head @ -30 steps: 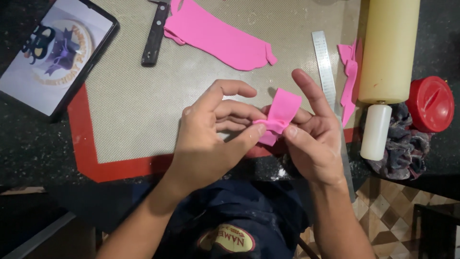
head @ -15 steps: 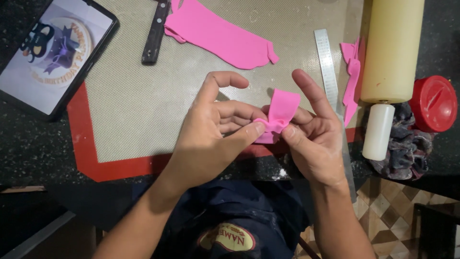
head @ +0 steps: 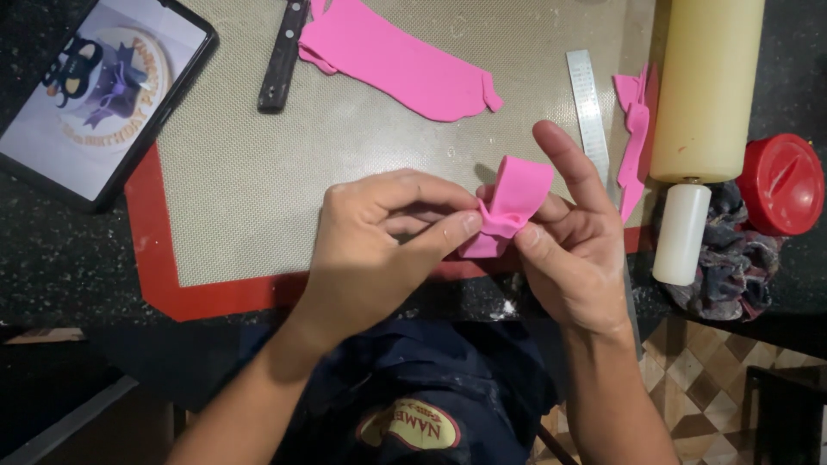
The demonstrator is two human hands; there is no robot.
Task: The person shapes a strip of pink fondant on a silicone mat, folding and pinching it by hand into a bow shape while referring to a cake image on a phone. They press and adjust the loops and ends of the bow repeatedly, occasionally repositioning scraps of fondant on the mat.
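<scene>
Just below the frame's centre, the left hand (head: 379, 237) and right hand (head: 573, 250) pinch a folded pink fondant strip (head: 510, 205) between closed fingers, lifted off the baking mat (head: 258, 172) so the loop keeps its shape. Top centre lie a rolled pink sheet (head: 396, 60) and a knife (head: 282, 56).

Left hand (head: 379, 232): knuckles up, fingers curled inward, thumb and fingertips pinched together at its right edge.
Right hand (head: 573, 250): palm turned left, index finger raised straight, thumb pressing toward the left hand's.
Forearms: bare, converging from below.
</scene>
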